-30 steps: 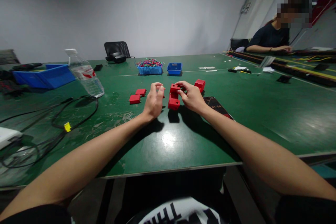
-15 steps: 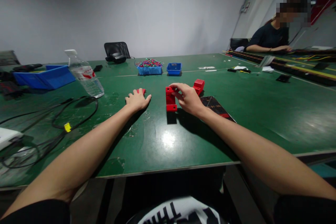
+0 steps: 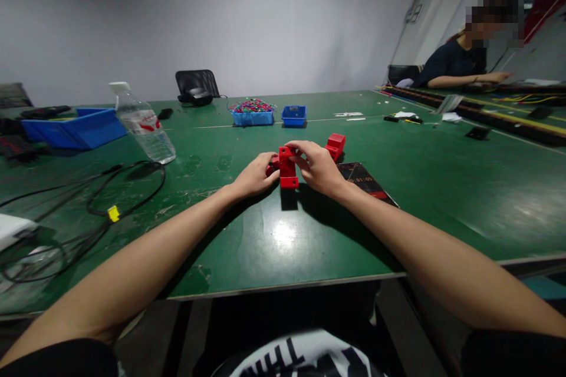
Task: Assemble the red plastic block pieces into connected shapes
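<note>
In the middle of the green table (image 3: 247,235), my right hand (image 3: 322,169) pinches a red bracket-like block (image 3: 289,172) with holes, standing upright. My left hand (image 3: 256,175) is closed on a smaller red piece (image 3: 273,163), held against or just beside the block's left side; the fingers hide most of it. Whether the two red parts touch, I cannot tell. Behind my right hand lies another red block (image 3: 335,144). A phone (image 3: 367,181) with a timer on its screen rests by my right wrist.
A clear bottle (image 3: 145,126) tilts at the left, near black cables (image 3: 126,168) and a large blue bin (image 3: 79,129). Farther back stand a blue tray (image 3: 253,118) of small colourful parts and a small blue tray (image 3: 294,116). A person (image 3: 460,65) sits at the far right.
My left hand has come right from flat on the table, bringing the small red piece up to the block. My right hand and the block have stayed in place.
</note>
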`<state>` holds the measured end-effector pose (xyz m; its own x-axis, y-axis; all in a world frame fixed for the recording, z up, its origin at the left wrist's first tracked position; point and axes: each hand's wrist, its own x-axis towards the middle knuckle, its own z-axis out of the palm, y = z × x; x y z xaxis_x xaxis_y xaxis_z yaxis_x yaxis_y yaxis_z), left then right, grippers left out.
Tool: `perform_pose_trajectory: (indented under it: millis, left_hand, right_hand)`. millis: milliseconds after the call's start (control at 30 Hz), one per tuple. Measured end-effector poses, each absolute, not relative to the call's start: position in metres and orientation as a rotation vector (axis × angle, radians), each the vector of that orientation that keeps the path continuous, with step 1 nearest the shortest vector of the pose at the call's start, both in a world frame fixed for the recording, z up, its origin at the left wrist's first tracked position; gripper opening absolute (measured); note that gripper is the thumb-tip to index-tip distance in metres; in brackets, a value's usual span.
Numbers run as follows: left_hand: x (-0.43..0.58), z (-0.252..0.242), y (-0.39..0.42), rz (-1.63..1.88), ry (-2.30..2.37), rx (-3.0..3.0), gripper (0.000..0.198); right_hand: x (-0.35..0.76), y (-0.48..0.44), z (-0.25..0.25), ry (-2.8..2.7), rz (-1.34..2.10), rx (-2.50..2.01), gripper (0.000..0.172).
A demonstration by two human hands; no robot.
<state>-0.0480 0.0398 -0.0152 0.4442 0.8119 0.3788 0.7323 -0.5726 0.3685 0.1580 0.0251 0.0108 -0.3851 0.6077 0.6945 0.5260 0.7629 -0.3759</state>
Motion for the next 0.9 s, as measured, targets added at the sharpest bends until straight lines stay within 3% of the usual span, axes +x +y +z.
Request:
perform_pose_trajectory:
  millis: [100,267,433,567,833,900]
  left_hand:
    - [-0.04,-0.019,0.039,1.056,1.137,2.453,0.041]
    - [-0.038,-0.018,0.037,1.112,1.136,2.46,0.042]
    - [-0.04,-0.004,0.03,0.77,1.8,2.545,0.038]
    - [-0.04,0.001,0.027,0.54,1.987,2.36,0.043]
    - [-0.042,-0.012,0.043,1.017,1.235,2.068,0.029]
    - [-0.039,-0.013,0.043,1.106,1.078,1.869,0.035]
  right_hand:
    - [0.158,0.025,0.012,-2.061,0.108,-0.83,0.03]
    - [0.157,0.022,0.014,-2.058,0.087,-0.784,0.03]
    - [0.156,0.018,0.015,-2.088,0.078,-0.767,0.029]
    - [0.156,0.016,0.017,-2.09,0.07,-0.754,0.028]
    - [0.155,0.017,0.014,-2.119,0.069,-0.684,0.027]
    - [0.155,0.017,0.014,-2.121,0.071,-0.687,0.027]
